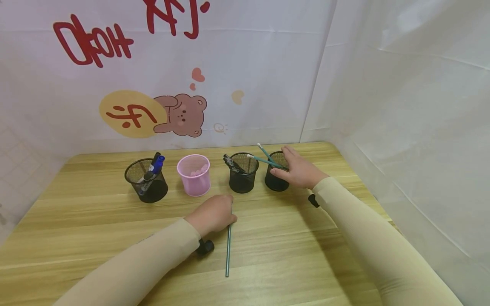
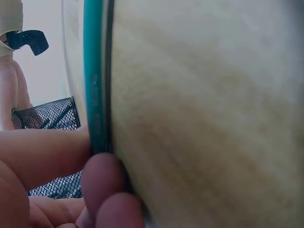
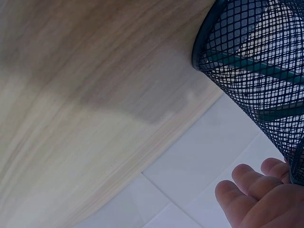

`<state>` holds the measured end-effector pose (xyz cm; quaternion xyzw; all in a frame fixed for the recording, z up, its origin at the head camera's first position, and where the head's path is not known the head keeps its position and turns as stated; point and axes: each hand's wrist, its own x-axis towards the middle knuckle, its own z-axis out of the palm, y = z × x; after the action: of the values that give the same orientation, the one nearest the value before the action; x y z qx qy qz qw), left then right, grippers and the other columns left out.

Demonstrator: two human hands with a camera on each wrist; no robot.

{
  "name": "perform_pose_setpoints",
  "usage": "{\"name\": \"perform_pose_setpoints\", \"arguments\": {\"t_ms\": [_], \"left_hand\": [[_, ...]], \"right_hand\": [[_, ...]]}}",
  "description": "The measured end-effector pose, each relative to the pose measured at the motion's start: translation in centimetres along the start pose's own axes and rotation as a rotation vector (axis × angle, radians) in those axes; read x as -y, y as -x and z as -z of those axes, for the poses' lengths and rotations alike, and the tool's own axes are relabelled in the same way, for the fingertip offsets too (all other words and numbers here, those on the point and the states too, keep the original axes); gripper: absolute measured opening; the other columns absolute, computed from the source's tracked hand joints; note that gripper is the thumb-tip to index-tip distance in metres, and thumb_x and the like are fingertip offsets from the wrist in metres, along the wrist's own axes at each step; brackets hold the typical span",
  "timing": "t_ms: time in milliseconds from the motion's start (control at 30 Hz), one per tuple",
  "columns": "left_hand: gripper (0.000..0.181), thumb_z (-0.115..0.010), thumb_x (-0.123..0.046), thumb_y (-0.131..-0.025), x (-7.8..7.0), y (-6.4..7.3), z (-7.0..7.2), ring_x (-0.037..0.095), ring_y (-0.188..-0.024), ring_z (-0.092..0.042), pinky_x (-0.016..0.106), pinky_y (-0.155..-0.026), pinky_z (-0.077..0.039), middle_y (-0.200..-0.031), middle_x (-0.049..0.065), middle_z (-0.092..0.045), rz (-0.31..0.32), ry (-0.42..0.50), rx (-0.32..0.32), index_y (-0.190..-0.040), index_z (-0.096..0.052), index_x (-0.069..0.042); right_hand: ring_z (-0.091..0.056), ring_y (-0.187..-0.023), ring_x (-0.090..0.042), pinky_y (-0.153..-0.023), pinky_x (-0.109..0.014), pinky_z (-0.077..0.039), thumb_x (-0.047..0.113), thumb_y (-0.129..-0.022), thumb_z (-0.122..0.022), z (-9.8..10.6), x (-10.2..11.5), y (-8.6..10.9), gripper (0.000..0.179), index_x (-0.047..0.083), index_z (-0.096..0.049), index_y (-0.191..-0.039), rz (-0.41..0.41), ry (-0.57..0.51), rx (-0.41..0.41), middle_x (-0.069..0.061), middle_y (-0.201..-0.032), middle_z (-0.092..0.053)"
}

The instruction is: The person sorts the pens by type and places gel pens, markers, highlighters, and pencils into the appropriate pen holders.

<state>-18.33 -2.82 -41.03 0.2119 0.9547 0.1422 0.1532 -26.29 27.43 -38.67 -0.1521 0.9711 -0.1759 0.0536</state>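
My left hand (image 1: pixel 212 213) pinches a green pencil (image 1: pixel 228 250) just over the table, the pencil's long end pointing toward me. In the left wrist view the pencil (image 2: pixel 95 71) runs upward from between the thumb and fingertips (image 2: pixel 102 178). On the right, my right hand (image 1: pixel 300 170) holds the rightmost black mesh pen cup (image 1: pixel 276 182) near its rim, thumb in front and fingers on the far side. Two green pencils (image 1: pixel 264 160) with white erasers lean out of that cup. The right wrist view shows the cup's mesh (image 3: pixel 256 80) close up, with fingertips (image 3: pixel 242 183) by its rim.
Left of that cup stand a black mesh cup (image 1: pixel 242 182) with black pens, a pink cup (image 1: pixel 197 185) with pale pink items inside, and another black mesh cup (image 1: pixel 153 193) with blue and black markers. Behind the wooden table (image 1: pixel 95 225) hangs a white printed sheet (image 1: pixel 268 85).
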Motion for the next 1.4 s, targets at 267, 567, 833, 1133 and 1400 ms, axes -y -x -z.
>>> {"name": "perform_pose_setpoints", "arguments": {"t_ms": [267,567,833,1133,1400], "left_hand": [[0.051,-0.075,-0.021,-0.095,0.01,0.02,0.10,0.029,-0.114,-0.070,0.047,-0.108,-0.055,-0.125,0.019,-0.074,0.005,0.016,0.003,-0.137,-0.061,0.005],[0.040,-0.075,-0.017,-0.093,0.02,-0.05,0.11,0.023,-0.090,-0.065,0.045,-0.096,-0.059,-0.099,0.009,-0.071,0.010,0.029,-0.008,-0.126,-0.065,0.003],[0.039,-0.074,-0.017,-0.093,-0.02,0.03,0.10,0.022,-0.086,-0.062,0.044,-0.092,-0.059,-0.094,0.006,-0.068,0.012,0.029,-0.005,-0.126,-0.065,0.002],[0.039,-0.074,-0.016,-0.093,0.06,-0.04,0.04,0.022,-0.085,-0.061,0.044,-0.090,-0.059,-0.093,0.006,-0.068,0.013,0.032,-0.007,-0.126,-0.064,0.003],[0.035,-0.074,-0.015,-0.093,0.15,-0.08,-0.06,0.022,-0.081,-0.060,0.042,-0.085,-0.058,-0.087,0.004,-0.064,0.007,0.032,-0.015,-0.122,-0.065,0.001]], "right_hand": [[-0.023,-0.160,-0.043,-0.128,-0.058,-0.030,0.069,-0.100,-0.054,0.06,0.07,0.04,0.107,-0.001,-0.011,-0.167,0.005,0.003,-0.004,-0.023,-0.176,-0.010],[-0.024,-0.160,-0.044,-0.127,-0.058,-0.031,0.068,-0.100,-0.055,0.17,0.23,0.15,0.106,-0.002,-0.012,-0.167,0.008,0.001,-0.003,-0.024,-0.176,-0.010],[-0.025,-0.159,-0.044,-0.127,-0.059,-0.031,0.069,-0.099,-0.054,0.14,0.16,0.10,0.107,-0.002,-0.012,-0.167,0.005,0.001,-0.003,-0.024,-0.176,-0.010],[-0.023,-0.160,-0.043,-0.128,-0.059,-0.030,0.070,-0.099,-0.053,0.05,0.02,0.07,0.108,-0.001,-0.010,-0.167,0.004,0.001,0.000,-0.023,-0.176,-0.009],[-0.022,-0.161,-0.043,-0.128,-0.059,-0.030,0.070,-0.099,-0.054,0.04,-0.01,0.04,0.108,-0.002,-0.011,-0.167,0.005,0.002,-0.003,-0.024,-0.176,-0.010]]}}
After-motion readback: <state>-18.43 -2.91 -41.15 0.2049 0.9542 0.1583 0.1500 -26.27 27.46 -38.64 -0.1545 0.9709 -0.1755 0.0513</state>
